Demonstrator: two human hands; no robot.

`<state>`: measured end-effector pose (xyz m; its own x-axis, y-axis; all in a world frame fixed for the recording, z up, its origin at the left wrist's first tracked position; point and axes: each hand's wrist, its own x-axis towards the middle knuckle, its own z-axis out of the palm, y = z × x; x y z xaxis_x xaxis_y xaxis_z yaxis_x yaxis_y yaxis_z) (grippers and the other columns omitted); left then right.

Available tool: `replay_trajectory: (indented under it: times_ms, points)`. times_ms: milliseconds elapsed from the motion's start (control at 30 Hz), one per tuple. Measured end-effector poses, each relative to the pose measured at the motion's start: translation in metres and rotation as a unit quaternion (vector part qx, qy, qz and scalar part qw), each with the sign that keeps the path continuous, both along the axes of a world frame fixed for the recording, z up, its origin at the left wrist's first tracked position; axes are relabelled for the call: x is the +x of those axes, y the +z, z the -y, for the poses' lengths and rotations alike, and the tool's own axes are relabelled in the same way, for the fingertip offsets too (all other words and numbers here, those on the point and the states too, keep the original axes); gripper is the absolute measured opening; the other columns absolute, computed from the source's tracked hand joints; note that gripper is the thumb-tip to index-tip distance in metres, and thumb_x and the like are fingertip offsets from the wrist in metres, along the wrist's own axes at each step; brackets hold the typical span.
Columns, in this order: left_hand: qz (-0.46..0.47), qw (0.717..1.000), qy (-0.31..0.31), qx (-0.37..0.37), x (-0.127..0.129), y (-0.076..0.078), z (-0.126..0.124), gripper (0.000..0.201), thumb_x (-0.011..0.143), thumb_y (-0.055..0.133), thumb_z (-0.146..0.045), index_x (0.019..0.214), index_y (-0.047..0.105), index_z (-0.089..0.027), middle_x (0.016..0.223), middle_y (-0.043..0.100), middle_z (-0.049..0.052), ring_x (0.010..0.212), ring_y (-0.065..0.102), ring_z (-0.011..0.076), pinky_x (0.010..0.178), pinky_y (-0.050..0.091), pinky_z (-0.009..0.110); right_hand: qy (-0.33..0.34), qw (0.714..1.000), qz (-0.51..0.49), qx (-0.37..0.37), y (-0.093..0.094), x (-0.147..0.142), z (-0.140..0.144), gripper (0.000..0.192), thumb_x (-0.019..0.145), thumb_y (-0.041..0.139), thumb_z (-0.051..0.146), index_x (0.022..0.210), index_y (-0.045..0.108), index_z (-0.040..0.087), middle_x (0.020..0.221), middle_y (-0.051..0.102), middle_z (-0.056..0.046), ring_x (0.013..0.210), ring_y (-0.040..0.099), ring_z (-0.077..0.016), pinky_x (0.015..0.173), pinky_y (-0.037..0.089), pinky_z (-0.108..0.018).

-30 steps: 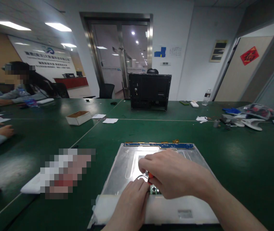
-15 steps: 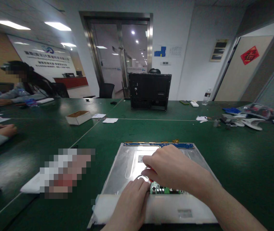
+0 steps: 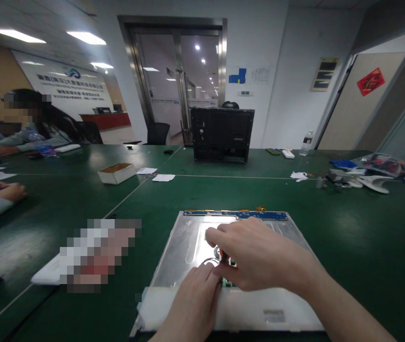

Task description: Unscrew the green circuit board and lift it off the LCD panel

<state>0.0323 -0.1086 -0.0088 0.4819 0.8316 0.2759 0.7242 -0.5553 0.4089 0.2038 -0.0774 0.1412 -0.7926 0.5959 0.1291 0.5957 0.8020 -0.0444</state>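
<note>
Under our left hand (image 3: 197,289) and right hand (image 3: 255,254), a flat silver metal panel (image 3: 174,251) lies on a smooth dark green table (image 3: 362,266). Well beyond both, we see an upright black rectangular casing (image 3: 221,135); ahead-left of the left hand, an open white cardboard box (image 3: 117,176).

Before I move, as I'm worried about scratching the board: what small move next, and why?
Perhaps tilt the right hand slightly aside: it hides the tip of the red tool it grips beside the left hand, so contact with the green circuit board can't be seen.
</note>
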Motion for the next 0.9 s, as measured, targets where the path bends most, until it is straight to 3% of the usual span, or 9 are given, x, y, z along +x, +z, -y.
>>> replay_trajectory:
  times_ms: [233,400,600,767,900]
  points:
    - [-0.002,1.0,-0.002,-0.031,0.0,0.009,0.002,0.029,0.086,0.04,-0.006,0.104,0.058,-0.019,0.11,0.063,0.011,0.101,0.059,0.0265,0.084,0.049,0.039,-0.063,0.998,0.025,0.005,-0.001,-0.005,-0.004,0.03,0.095,0.05,0.047,0.094,0.063,0.02,0.077,0.072,-0.003,0.066,0.064,-0.0186,0.05,0.025,-0.029]
    - [-0.018,0.999,0.004,-0.051,0.001,0.009,0.002,0.024,0.086,0.04,-0.007,0.097,0.058,-0.018,0.103,0.063,0.011,0.094,0.06,0.0263,0.082,0.049,0.04,-0.037,0.999,0.021,0.005,-0.002,-0.003,-0.005,0.015,0.091,0.054,0.033,0.097,0.061,0.02,0.081,0.072,-0.003,0.066,0.064,-0.0183,0.049,0.023,-0.029]
    - [-0.012,1.0,0.001,-0.026,0.001,0.004,0.0,0.023,0.087,0.038,-0.008,0.092,0.058,-0.018,0.097,0.064,0.011,0.093,0.061,0.0267,0.082,0.05,0.041,0.004,1.0,-0.008,-0.014,-0.001,0.0,-0.002,0.026,0.084,0.054,0.021,0.11,0.053,0.019,0.092,0.072,-0.004,0.072,0.064,-0.0181,0.05,0.026,-0.029]
    - [0.01,1.0,-0.012,-0.001,-0.001,-0.001,-0.001,0.027,0.086,0.038,-0.008,0.101,0.058,-0.019,0.105,0.065,0.012,0.095,0.061,0.0269,0.082,0.051,0.042,-0.022,1.0,0.005,0.002,-0.002,-0.002,-0.003,0.028,0.089,0.057,0.044,0.103,0.057,0.02,0.086,0.073,-0.004,0.071,0.065,-0.0206,0.05,0.025,-0.029]
    - [0.0,1.0,0.003,-0.023,-0.001,0.0,0.0,0.023,0.089,0.037,-0.011,0.092,0.058,-0.018,0.101,0.065,0.012,0.092,0.061,0.0272,0.083,0.05,0.044,-0.056,0.998,0.001,0.022,-0.003,-0.005,-0.004,0.046,0.093,0.042,0.061,0.095,0.062,0.02,0.077,0.072,-0.004,0.067,0.066,-0.0215,0.049,0.024,-0.03]
